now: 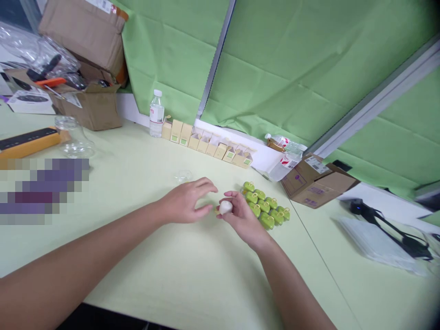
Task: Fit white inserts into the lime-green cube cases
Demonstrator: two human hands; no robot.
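Over the middle of the table, my right hand point(242, 219) is closed around a small white rounded piece point(226, 207), its smooth face turned up between thumb and fingers. A bit of yellow-green shows beside the piece; whether it belongs to it I cannot tell. My left hand point(188, 200) is open just to the left, thumb and fingers apart with nothing between them. Right behind my right hand, several small green cases point(264, 205) with loops on top stand in rows. A small clear plastic piece point(183, 175) lies beyond my left hand.
Several small cream boxes point(202, 143) line the wall beside an upright water bottle point(156, 114). More bottles point(283, 166) and a cardboard box point(316, 181) stand at the back right. Left are a clear jar point(74, 137), a power strip point(29, 141) and an open carton point(92, 107).
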